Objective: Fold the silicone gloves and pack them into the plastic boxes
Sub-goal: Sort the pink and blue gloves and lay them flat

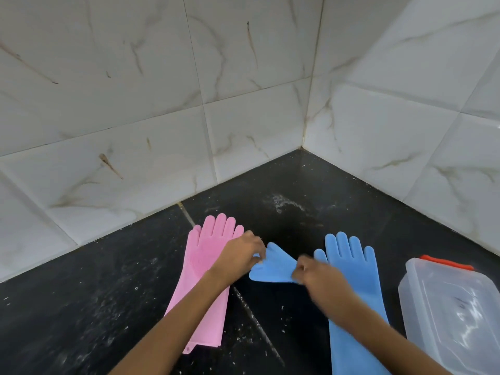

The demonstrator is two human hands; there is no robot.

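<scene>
Gloves are spread out on a black counter (81,307) that runs into a corner of white marble-look tile walls (135,104). There's a pink glove (201,266) lying flat on the left with its fingers pointing toward the wall and the cuff toward the camera; it looks like there may be a second pink one stacked under it at the cuff, but I can't really tell. A blue glove (354,288) lies flat on the right the same way, fingers up and cuff running off the bottom edge. Between them is a folded blue glove (273,266), bunched into a rough triangle and held just above the counter by both hands. The left hand (239,255) is closed in a pinch on its left edge, with the forearm crossing over the pink glove. The right hand (316,274) is pinched shut on the right edge, and its arm lies over the flat blue glove. Off to the right sits a clear plastic box (454,315) with its lid on and an orange clip (446,262) at the far end, just beside the blue glove and not touching it.
</scene>
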